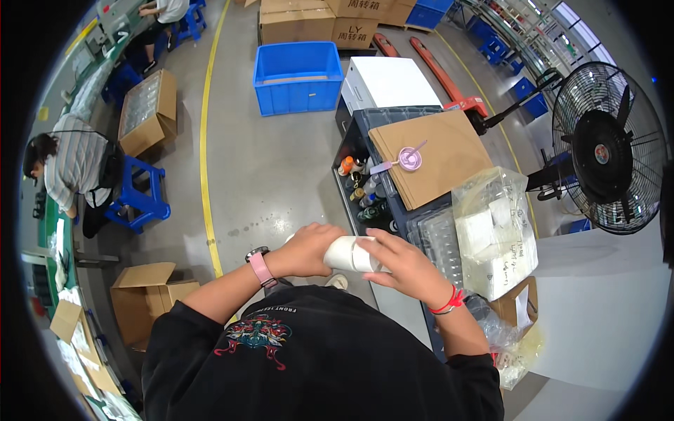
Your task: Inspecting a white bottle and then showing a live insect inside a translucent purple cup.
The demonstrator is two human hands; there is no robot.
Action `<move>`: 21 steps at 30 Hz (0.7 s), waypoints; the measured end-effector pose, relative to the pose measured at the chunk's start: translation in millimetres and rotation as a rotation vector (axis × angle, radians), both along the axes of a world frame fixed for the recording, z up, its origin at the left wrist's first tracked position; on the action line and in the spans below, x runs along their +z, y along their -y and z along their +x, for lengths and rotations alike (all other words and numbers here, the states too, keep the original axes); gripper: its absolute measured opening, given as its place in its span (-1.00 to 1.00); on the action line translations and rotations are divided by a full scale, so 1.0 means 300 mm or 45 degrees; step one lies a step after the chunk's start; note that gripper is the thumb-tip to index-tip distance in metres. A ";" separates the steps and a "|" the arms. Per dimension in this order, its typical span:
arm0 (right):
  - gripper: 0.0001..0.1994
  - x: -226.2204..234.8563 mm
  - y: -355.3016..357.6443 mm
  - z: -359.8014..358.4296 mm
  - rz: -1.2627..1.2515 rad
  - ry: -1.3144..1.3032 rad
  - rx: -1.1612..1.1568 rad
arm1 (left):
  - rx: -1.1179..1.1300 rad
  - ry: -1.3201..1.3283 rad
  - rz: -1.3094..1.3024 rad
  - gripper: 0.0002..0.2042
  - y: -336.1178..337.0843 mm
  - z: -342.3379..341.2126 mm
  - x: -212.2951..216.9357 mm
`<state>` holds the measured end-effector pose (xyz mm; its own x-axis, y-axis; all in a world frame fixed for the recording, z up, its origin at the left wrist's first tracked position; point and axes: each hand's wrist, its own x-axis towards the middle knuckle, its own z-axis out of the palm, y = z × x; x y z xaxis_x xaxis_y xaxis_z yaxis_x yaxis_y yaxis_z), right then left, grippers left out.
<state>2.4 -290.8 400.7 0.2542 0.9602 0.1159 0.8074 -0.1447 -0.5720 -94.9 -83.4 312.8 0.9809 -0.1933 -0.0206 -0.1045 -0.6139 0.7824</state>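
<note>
In front of my chest I hold a smooth white cylinder point(341, 254), lying roughly sideways, with a seam near its right end. It looks like a container with a cap. My left hand point(309, 247) is wrapped around its left part, and the far left end is mostly hidden behind that hand. My right hand point(401, 265) grips the right end, fingers over the top and thumb side below. To the right of my hands, a small purple round dish with a handle point(409, 159) lies on flat cardboard sheets point(449, 151).
A dark cart point(382, 133) with bottles on its shelf stands close ahead right. Beside it are a bag of white boxes point(491, 231) and a large black fan point(602, 149). A blue crate point(298, 78) sits ahead. At left are an open carton point(144, 298), a blue stool point(144, 193) and a seated person point(78, 165).
</note>
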 end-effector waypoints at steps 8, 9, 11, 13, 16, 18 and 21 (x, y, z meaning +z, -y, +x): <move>-0.35 -0.088 -0.033 -0.054 -0.361 -0.094 -0.420 | 0.002 -0.027 0.016 -0.44 -0.017 -0.026 -0.066; -0.36 -0.095 -0.044 -0.048 -0.098 0.013 -0.293 | -0.009 -0.063 -0.015 -0.44 -0.027 -0.027 -0.074; -0.37 -0.098 -0.059 -0.049 0.160 0.115 -0.163 | 0.023 -0.065 -0.018 -0.43 -0.045 -0.031 -0.083; -0.40 -0.090 -0.072 -0.054 0.145 0.077 -0.099 | 0.047 -0.062 -0.021 -0.42 -0.062 -0.032 -0.083; -0.40 -0.093 -0.088 -0.070 -0.567 -0.395 -0.552 | 0.038 -0.074 0.041 -0.43 -0.073 -0.041 -0.079; -0.39 -0.122 -0.087 -0.067 -0.619 -0.286 -0.550 | -0.003 -0.064 0.063 -0.47 -0.087 -0.048 -0.089; -0.38 -0.121 -0.119 -0.088 -0.258 -0.135 -0.496 | -0.004 -0.120 0.012 -0.45 -0.112 -0.046 -0.117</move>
<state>-24.1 -255.1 364.4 0.6015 0.7912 -0.1107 0.6087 -0.5437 -0.5778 -108.7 -49.8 277.6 0.9740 -0.1956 -0.1144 -0.0327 -0.6209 0.7832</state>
